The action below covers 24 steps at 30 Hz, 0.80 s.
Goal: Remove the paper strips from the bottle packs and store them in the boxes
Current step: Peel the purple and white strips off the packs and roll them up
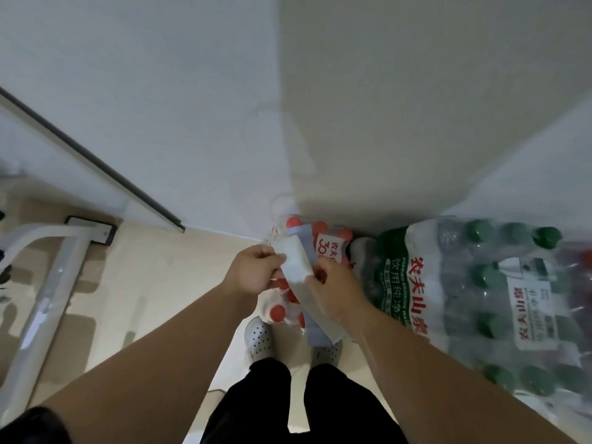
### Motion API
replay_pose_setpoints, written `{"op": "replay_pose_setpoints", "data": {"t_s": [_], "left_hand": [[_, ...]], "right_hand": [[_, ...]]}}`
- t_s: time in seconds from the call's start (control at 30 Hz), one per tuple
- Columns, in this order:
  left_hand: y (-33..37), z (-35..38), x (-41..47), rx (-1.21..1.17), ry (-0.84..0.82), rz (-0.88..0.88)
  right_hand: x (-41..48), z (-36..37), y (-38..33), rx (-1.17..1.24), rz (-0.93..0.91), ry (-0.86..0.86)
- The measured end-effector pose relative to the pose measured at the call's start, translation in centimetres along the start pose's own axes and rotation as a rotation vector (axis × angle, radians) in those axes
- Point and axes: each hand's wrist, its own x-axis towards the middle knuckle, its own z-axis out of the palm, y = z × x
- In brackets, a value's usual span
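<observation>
Left hand [253,270]: centre frame, fingers curled, pinching the upper end of a white paper strip [296,264].
Right hand [333,290]: just right of it, fingers closed on the same strip lower down.
Paper strip: slants down between the hands, above the red-capped bottle pack [326,240].
Green-capped bottle pack [480,283]: right of frame, beside the red-capped one.
White shoes [259,338]: lower centre, below the hands.
White frame [48,283]: left edge.

The green-capped pack [416,283] reads "农夫山泉" and "PURIFIED DRINKING"; the red-capped pack [325,243] shows "30".
</observation>
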Motion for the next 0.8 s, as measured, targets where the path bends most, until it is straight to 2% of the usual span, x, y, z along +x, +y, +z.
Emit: {"op": "replay_pose_setpoints", "data": {"t_s": [0.23, 0.33, 0.47, 0.57, 0.8], "left_hand": [[1.8, 1.5, -7.7, 0.070, -0.140, 0.078], [3.4, 3.8, -10.9, 0.183, -0.191, 0.160], [5.8, 7.6, -15.1, 0.315, -0.379, 0.279], [7.6, 10.3, -17.9, 0.421, -0.504, 0.334], [7.3, 18.7, -22.4, 0.553, -0.560, 0.310]], "right_hand": [[-7.0, -3.5, 0.6, 0.191, -0.017, 0.036], [-10.9, -6.3, 0.4, 0.319, -0.038, 0.095], [-15.6, -10.1, 1.1, 0.385, -0.111, 0.194], [-18.9, -12.7, 2.8, 0.422, -0.143, 0.192], [-24.5, -18.0, 8.4, 0.467, -0.188, 0.199]]}}
